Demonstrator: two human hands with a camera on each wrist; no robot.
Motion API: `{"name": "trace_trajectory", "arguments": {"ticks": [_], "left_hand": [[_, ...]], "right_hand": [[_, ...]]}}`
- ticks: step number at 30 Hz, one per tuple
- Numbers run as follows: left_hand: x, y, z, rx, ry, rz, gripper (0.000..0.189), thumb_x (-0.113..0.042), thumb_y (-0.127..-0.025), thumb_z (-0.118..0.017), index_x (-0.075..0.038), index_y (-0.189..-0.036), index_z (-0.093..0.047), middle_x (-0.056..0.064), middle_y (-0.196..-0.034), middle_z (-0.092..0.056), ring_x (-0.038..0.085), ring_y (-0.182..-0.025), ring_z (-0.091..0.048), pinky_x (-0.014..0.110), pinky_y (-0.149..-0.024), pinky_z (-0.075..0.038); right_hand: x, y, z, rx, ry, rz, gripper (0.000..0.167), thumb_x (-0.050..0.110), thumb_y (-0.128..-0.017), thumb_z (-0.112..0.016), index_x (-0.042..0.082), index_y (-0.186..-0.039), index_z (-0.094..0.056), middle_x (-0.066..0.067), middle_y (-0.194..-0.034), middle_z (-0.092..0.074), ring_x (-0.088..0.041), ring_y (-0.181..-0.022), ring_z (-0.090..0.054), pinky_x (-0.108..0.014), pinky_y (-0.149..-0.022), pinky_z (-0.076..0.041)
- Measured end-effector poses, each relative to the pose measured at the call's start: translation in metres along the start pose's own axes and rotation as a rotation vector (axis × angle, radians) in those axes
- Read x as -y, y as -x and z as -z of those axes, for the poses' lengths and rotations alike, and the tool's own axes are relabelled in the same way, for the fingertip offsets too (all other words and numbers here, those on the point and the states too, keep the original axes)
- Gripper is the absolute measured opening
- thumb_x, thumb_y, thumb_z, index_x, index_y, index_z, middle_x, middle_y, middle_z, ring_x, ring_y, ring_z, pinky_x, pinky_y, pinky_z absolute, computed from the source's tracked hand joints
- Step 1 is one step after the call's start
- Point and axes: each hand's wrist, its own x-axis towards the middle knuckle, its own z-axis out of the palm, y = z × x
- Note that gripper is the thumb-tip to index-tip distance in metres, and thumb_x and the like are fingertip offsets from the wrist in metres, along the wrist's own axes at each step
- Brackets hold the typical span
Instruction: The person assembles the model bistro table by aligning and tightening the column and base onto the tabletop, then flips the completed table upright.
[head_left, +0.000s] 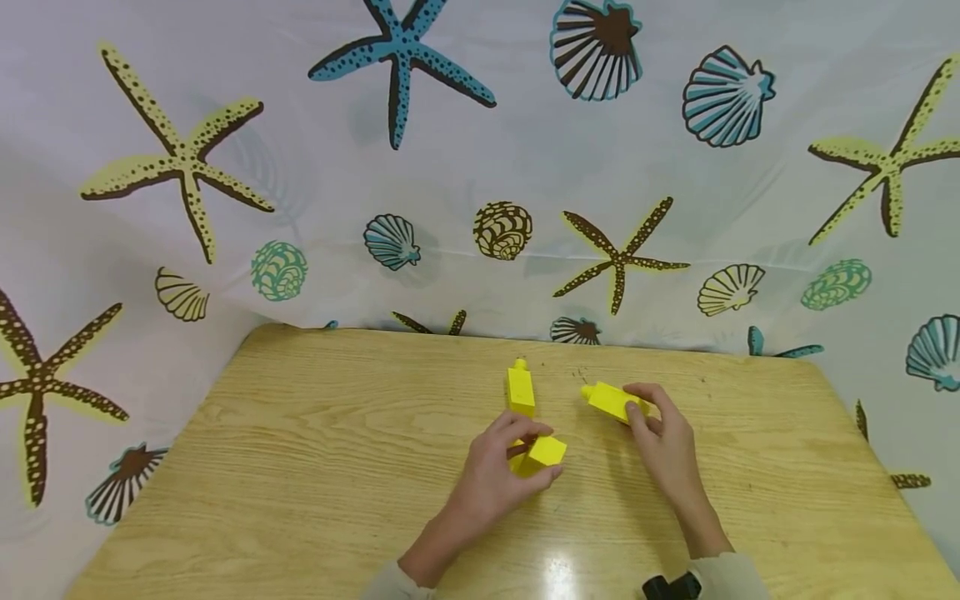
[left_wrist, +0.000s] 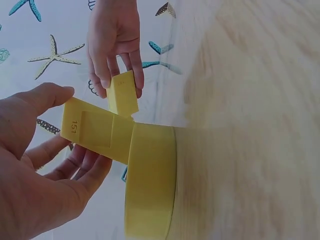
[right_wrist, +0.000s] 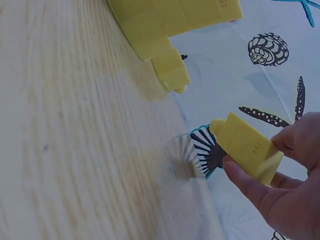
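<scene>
My left hand (head_left: 498,471) holds an upright yellow block (left_wrist: 95,127) marked 151 between thumb and fingers. The block's lower end meets a wider yellow piece (left_wrist: 152,180) with a curved side, which rests on the table; whether they are joined I cannot tell. Just behind, a third yellow block (head_left: 521,392) lies with its round knob toward the back. My right hand (head_left: 667,450) pinches another yellow block (right_wrist: 250,147), stamped with a number that looks like 147. That block is held above the table, its knob pointing left in the head view.
Both hands work over a wooden table (head_left: 337,433). A white cloth (head_left: 465,158) printed with starfish and shells hangs behind its back edge and along both sides. A black band (head_left: 672,587) sits by the right sleeve.
</scene>
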Motion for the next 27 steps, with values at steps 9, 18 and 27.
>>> {"name": "trace_trajectory", "arguments": {"ticks": [9,18,27], "left_hand": [[0.011,0.006,0.016,0.095,0.119,-0.016,0.044,-0.001,-0.088,-0.072,-0.017,-0.130,-0.071,-0.004,-0.125,-0.063,0.017,-0.123,-0.058,0.043,-0.105,-0.050],[0.013,0.010,0.024,0.147,0.134,0.005,0.034,-0.003,-0.094,-0.069,-0.010,-0.127,-0.071,0.000,-0.127,-0.062,0.021,-0.126,-0.056,0.046,-0.110,-0.046],[0.010,0.013,0.019,0.005,0.026,0.085,0.031,-0.023,-0.085,-0.086,-0.016,-0.114,-0.076,0.001,-0.109,-0.052,0.020,-0.106,-0.055,0.045,-0.094,-0.056]], "right_hand": [[0.004,-0.001,-0.001,0.037,-0.154,0.038,0.028,0.017,-0.107,-0.058,0.000,-0.129,-0.063,-0.020,-0.133,-0.056,-0.042,-0.106,-0.070,-0.040,-0.083,-0.060],[0.005,0.001,0.000,0.054,-0.170,0.047,0.036,0.010,-0.099,-0.069,0.003,-0.134,-0.062,-0.019,-0.134,-0.058,-0.040,-0.105,-0.070,-0.039,-0.082,-0.061],[0.008,0.001,-0.004,0.036,-0.107,0.048,0.043,0.011,-0.095,-0.075,0.002,-0.133,-0.057,-0.021,-0.125,-0.064,-0.036,-0.099,-0.072,-0.028,-0.077,-0.062]]}}
